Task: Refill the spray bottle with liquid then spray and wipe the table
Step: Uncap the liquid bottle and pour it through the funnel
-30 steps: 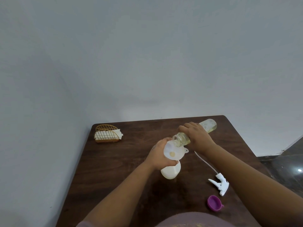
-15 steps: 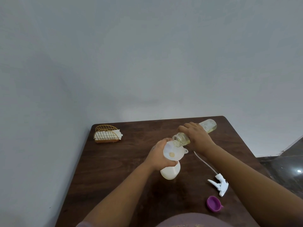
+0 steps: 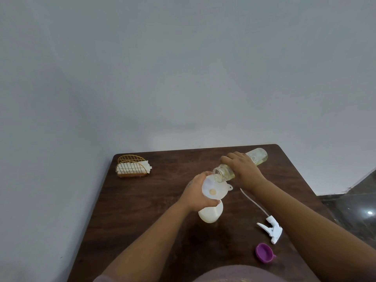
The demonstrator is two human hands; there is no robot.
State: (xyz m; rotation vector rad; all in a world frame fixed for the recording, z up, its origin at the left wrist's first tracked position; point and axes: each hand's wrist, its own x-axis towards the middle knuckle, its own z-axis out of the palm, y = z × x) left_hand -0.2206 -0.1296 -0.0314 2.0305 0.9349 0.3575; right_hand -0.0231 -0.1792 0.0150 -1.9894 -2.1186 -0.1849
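At the middle of the surface (image 3: 142,210) I see my left hand (image 3: 196,193) gripping the funnel (image 3: 213,189) on the spray bottle (image 3: 210,214), while my right hand's (image 3: 244,169) fingers wrap the tilted clear bottle (image 3: 224,171) at its two o'clock.

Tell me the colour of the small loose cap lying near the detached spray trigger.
Purple; the small round plastic cap shows clearly in the head view.

Both forearms are bare from wrist to elbow, no watch or rings showing on the left hand (image 3: 198,195) or right hand (image 3: 243,169). A dusty mauve-pink garment (image 3: 234,274) fills the bottom edge, a short sleeve (image 3: 101,278) peeking at left.
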